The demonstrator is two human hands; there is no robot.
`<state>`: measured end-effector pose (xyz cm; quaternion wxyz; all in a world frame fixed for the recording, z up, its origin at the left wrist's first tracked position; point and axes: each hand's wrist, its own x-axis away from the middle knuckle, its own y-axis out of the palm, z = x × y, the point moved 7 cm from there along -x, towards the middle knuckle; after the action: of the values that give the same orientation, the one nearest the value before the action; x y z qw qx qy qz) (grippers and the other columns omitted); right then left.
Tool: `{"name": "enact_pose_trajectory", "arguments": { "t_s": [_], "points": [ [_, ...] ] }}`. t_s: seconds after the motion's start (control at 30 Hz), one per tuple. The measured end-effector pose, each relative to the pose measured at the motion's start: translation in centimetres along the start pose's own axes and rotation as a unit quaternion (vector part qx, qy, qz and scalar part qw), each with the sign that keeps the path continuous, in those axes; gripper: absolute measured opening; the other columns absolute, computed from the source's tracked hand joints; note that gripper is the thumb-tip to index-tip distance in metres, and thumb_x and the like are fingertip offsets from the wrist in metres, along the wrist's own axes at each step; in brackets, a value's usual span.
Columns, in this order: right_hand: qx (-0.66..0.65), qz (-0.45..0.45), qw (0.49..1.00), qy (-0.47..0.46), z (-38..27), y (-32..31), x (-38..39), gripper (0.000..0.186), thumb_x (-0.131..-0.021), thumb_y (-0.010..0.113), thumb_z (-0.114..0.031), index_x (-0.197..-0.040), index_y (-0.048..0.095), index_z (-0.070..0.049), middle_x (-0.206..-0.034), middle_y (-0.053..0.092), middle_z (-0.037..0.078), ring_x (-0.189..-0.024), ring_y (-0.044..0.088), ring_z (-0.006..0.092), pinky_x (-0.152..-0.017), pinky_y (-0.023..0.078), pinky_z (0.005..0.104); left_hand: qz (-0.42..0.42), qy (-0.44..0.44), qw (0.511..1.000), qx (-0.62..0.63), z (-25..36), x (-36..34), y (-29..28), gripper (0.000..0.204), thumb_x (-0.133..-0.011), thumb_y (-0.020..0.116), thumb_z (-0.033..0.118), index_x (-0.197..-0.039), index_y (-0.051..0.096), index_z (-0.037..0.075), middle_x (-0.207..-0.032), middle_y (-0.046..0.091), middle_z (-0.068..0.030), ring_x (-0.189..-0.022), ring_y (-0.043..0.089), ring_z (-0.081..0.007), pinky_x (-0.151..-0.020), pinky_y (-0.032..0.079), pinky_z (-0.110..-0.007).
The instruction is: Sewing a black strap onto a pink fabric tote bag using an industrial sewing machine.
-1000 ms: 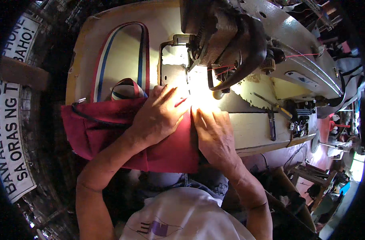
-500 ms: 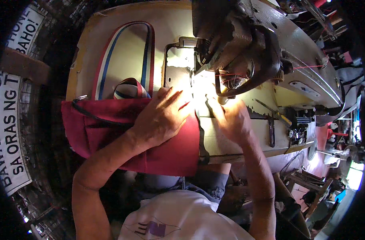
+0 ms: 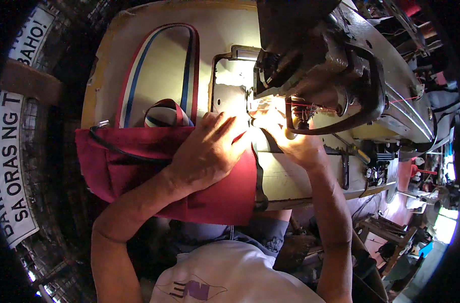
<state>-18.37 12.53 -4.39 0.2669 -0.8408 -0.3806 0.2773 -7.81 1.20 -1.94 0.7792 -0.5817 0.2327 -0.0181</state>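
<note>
— Head view first: what did the left hand [image 3: 209,151] have?

— It lay flat on the red cloth [image 3: 139,166], fingers spread and pointing toward the needle area, pressing the cloth down on the table [image 3: 154,76]. It gripped nothing; the palm simply rested on top.

— And the right hand [image 3: 290,141]?

— It was up under the head of the sewing machine [image 3: 331,65], in the glare of the lamp. The fingers were washed out by the light, so I could not tell whether they pinched the cloth or only touched it. The two hands were apart, with the bright patch by the needle between them.

— Where did the cloth sit?

— Along the near edge of the table, spilling over that edge toward the person's lap. A black cord or zip [image 3: 119,149] ran across its upper part, near the left end.

— Anything else on the table?

— A striped strap [image 3: 139,70] in red, white and blue looped from the cloth's top edge out toward the far edge and back, its ends tucked by the left hand's fingers. A pale metal plate [image 3: 230,86] was set into the table just left of the machine.

— And the person?

— A white shirt [image 3: 230,278] showed at the bottom, both forearms reaching up from it.
</note>
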Motion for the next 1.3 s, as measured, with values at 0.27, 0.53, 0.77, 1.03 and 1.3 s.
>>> {"name": "enact_pose_trajectory", "arguments": {
  "t_s": [0.27,0.53,0.77,1.03,1.3],
  "points": [
    [0.111,0.035,0.988,-0.105,-2.1,-0.1,-0.3,0.017,-0.087,0.07,-0.004,-0.104,0.067,-0.004,-0.103,0.064,0.013,-0.097,0.062,0.0337,-0.086,0.05,0.044,-0.004,0.001,1.0,-0.006,0.1,-0.1,0.0,0.027,-0.085,0.059,0.019,-0.109,0.064,0.005,-0.109,0.059,-0.0104,-0.112,0.055,-0.026,-0.097,0.046,-0.042],
    [0.096,0.055,0.988,-0.108,-3.2,0.3,0.0,0.014,-0.091,0.064,0.003,-0.105,0.062,0.0,-0.102,0.061,0.016,-0.094,0.06,0.0353,-0.084,0.049,0.0428,0.015,0.002,1.0,-0.002,0.1,-0.1,-0.2,0.023,-0.085,0.059,0.018,-0.104,0.063,0.005,-0.107,0.059,-0.0107,-0.111,0.056,-0.0258,-0.095,0.046,-0.041],
    [0.113,-0.014,0.993,-0.002,-2.4,0.7,0.5,0.012,-0.095,0.064,-0.008,-0.106,0.065,-0.002,-0.107,0.061,0.015,-0.098,0.059,0.0335,-0.087,0.049,0.041,0.01,0.002,1.0,0.008,0.1,-0.1,-0.3,0.024,-0.085,0.059,0.018,-0.104,0.063,0.005,-0.11,0.06,-0.0117,-0.112,0.056,-0.0265,-0.096,0.046,-0.042],
    [0.097,-0.032,0.987,-0.123,-1.9,0.0,0.0,0.021,-0.089,0.07,-0.009,-0.108,0.066,-0.002,-0.097,0.069,0.013,-0.092,0.066,0.0318,-0.086,0.052,0.0404,0.01,-0.001,1.0,0.002,0.1,0.1,-0.1,0.026,-0.085,0.059,0.019,-0.106,0.065,0.004,-0.115,0.06,-0.0121,-0.113,0.055,-0.0268,-0.097,0.046,-0.042],
    [-0.129,0.005,0.991,-0.036,0.2,-0.1,-1.1,0.022,-0.085,0.075,-0.006,-0.105,0.068,-0.002,-0.099,0.071,0.012,-0.09,0.068,0.026,-0.082,0.054,0.0387,0.003,-0.006,1.0,-0.017,0.0,0.2,0.3,0.026,-0.085,0.061,0.019,-0.106,0.065,0.005,-0.114,0.059,-0.0124,-0.113,0.055,-0.0266,-0.096,0.046,-0.042]
  ]
}}
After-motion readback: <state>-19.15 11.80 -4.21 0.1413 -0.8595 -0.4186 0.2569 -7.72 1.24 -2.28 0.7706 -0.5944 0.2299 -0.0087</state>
